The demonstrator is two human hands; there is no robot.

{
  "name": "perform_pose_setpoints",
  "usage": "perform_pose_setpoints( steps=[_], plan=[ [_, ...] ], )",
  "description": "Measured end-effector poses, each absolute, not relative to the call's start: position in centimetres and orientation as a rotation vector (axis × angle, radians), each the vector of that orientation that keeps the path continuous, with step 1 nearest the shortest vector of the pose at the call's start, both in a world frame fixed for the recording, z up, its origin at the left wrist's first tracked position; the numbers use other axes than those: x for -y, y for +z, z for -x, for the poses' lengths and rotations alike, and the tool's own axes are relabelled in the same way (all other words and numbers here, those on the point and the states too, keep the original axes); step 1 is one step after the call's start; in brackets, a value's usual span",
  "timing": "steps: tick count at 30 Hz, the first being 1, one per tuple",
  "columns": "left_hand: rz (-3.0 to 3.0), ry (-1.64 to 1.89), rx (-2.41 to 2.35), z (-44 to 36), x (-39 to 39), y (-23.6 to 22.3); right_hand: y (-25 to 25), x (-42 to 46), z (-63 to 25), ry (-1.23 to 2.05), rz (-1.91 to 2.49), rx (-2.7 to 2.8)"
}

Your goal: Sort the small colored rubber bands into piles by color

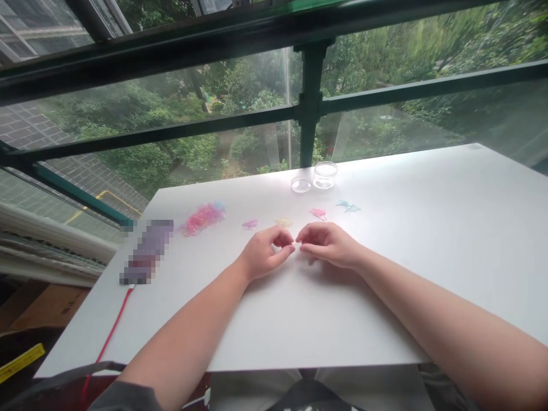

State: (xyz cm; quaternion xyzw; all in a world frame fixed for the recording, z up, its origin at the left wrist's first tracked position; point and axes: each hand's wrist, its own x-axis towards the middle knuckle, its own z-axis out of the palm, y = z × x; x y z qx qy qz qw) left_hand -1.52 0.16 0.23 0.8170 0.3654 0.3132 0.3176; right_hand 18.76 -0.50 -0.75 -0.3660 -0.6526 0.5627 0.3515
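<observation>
My left hand (266, 251) and my right hand (331, 244) meet almost fingertip to fingertip above the middle of the white table (274, 319). Thumb and forefinger of each are brought together in a pinch, and whatever they hold is too small to make out. Just beyond my fingers lie small heaps of thin, band-like pieces: a purple heap (250, 224), a yellow heap (283, 221), a pink heap (318, 213) and a light-blue heap (348, 206). Farther left spreads a larger mixed heap (204, 218), mostly pink with purple, orange and blue.
A clear round jar (325, 176) stands near the table's far edge, its likely lid (301, 185) beside it. On the left lies a blurred-out flat device (148, 251) with a red cable (115, 325) running off the front edge. Green-framed windows rise behind the table.
</observation>
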Motion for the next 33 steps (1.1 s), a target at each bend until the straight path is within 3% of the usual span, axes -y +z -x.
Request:
perform_pose_setpoints(
  steps=[33],
  plan=[
    [-2.208,0.877,-0.983,1.12,0.17,0.11,-0.05,1.25,-18.31,1.283,0.983,1.833]
  ],
)
